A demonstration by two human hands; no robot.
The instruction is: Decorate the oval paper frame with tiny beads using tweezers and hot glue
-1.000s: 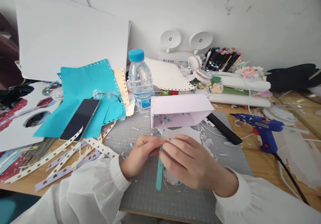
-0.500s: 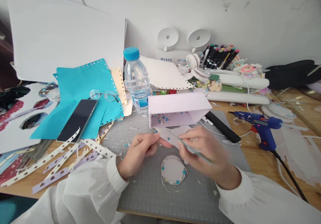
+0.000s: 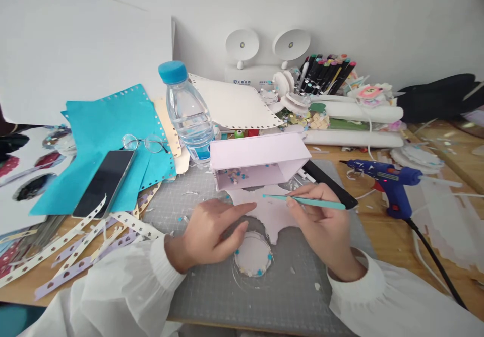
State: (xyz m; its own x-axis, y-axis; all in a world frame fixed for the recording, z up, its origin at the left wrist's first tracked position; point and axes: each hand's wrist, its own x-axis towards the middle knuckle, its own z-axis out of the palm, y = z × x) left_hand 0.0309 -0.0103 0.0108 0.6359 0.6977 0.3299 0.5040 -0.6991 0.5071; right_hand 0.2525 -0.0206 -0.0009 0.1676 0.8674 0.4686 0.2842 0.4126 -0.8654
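My right hand [image 3: 321,226] grips teal tweezers [image 3: 317,202], their tip pointing left over a pale scrap of cut paper [image 3: 272,213]. A tiny blue bit sits at the tip; I cannot tell if it is pinched. My left hand [image 3: 215,228] is open, index finger stretched over the paper's left side and thumb apart, nothing in it. Below the paper lies a round white disc [image 3: 252,255] with small blue pieces and clear thread around its rim. Behind the paper, a lilac open-sided box [image 3: 260,150] rests on its side, with small blue and pale bits inside.
A water bottle [image 3: 189,110] stands left of the box. A blue glue gun [image 3: 389,181] lies at right, its cord running forward. At left are a phone [image 3: 104,183], glasses [image 3: 141,143], blue paper [image 3: 106,125] and punched strips. A grey cutting mat [image 3: 280,301] lies beneath the work.
My right hand has turned the tweezers to lie nearly level, tip over the paper. My left hand has opened from a curled pose, index finger out. The view has shifted slightly.
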